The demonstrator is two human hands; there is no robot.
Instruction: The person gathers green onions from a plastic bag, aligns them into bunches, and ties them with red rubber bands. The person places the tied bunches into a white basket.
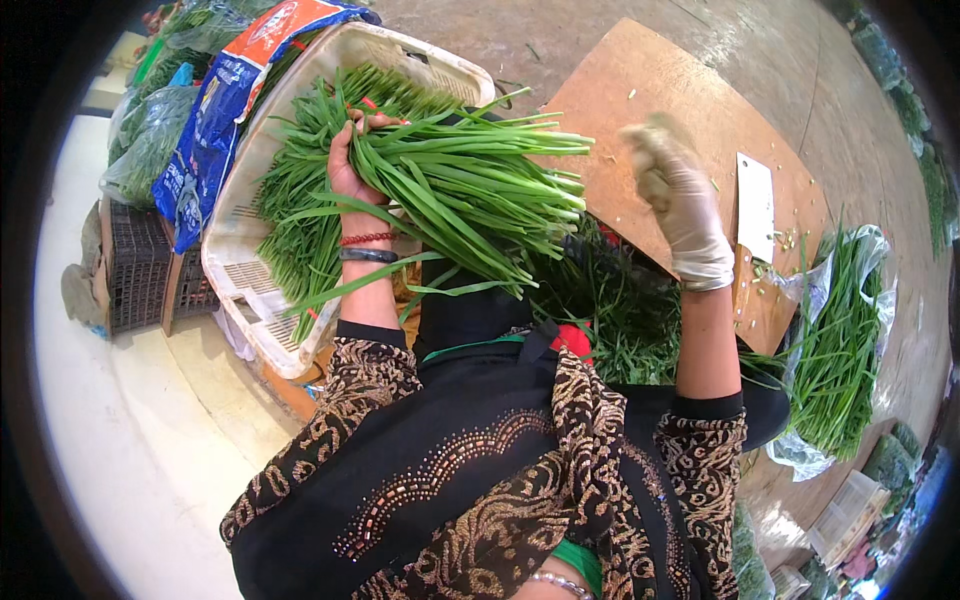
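My left hand [358,154], bare, grips a thick bunch of garlic chives [465,180] around its leafy part. The pale cut ends point right, and a few leaves hang loose below. My right hand [666,169] wears a thin, pale glove and is raised above a wooden board [637,82]. Motion blurs its curled fingers, so whether they pinch something small is unclear. Right of that hand, a cleaver [755,206] with a wooden handle [741,281] lies on the board among small cut stem ends [784,240].
Under my left hand, a white plastic crate [247,292] holds bundled chives [300,225]. A blue-and-orange bag [217,112] drapes over its edge. Loose greens [622,322] lie below the board. More chives [836,352] rest on clear plastic at right. Bagged greens [154,135] sit on a dark crate [139,266].
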